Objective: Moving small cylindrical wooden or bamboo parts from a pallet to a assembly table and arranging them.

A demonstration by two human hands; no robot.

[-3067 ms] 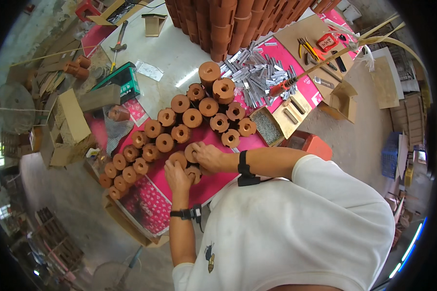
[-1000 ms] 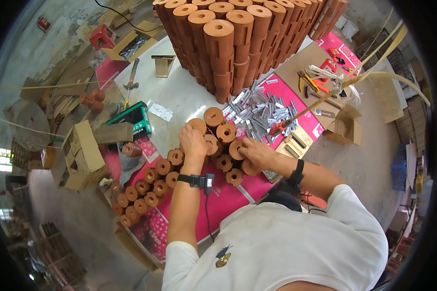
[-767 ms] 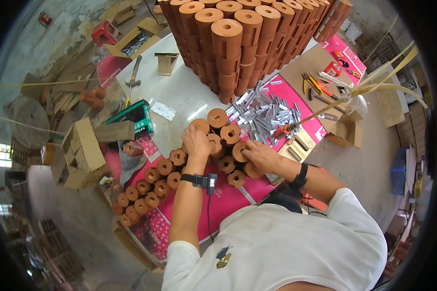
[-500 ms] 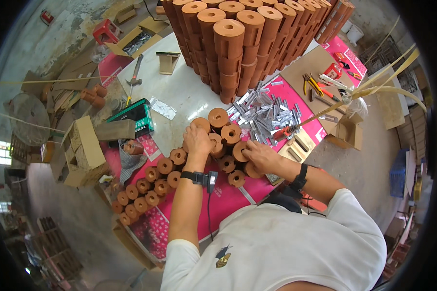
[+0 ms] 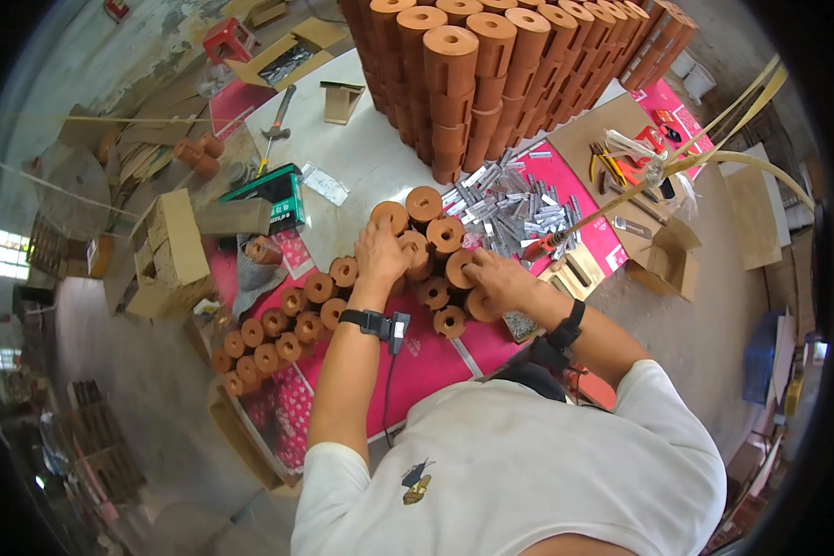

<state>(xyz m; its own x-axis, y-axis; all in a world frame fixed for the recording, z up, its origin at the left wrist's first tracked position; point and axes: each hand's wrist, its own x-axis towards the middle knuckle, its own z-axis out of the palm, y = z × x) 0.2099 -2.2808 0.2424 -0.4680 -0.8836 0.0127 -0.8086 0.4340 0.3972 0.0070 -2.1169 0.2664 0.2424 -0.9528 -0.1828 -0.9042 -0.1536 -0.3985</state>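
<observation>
My left hand (image 5: 378, 255) is closed around the side of a reddish-brown cylinder (image 5: 389, 216), whose flat round top shows past my fingers. Over on the right, my right hand (image 5: 500, 281) grips another cylinder (image 5: 459, 268) with its fingers on the rim. Between the hands stand more upright cylinders (image 5: 446, 233), each with a hole in its top and some with a slot in the side. A double row of similar cylinders (image 5: 292, 300) runs off to the lower left. My palms hide parts of the pieces they touch.
A tall stack of cylinders (image 5: 451, 88) rises at the back of the table. Loose silver metal strips (image 5: 519, 215) lie in a heap before it, near a red-tipped tool (image 5: 539, 248). Left are a green box (image 5: 287, 199) and a hammer (image 5: 276, 132); right, pliers (image 5: 607, 165) and a carton (image 5: 667, 259).
The whole view has shifted slightly, with the stack now farther right. Both hands stay on their cylinders, with only slight finger movement.
</observation>
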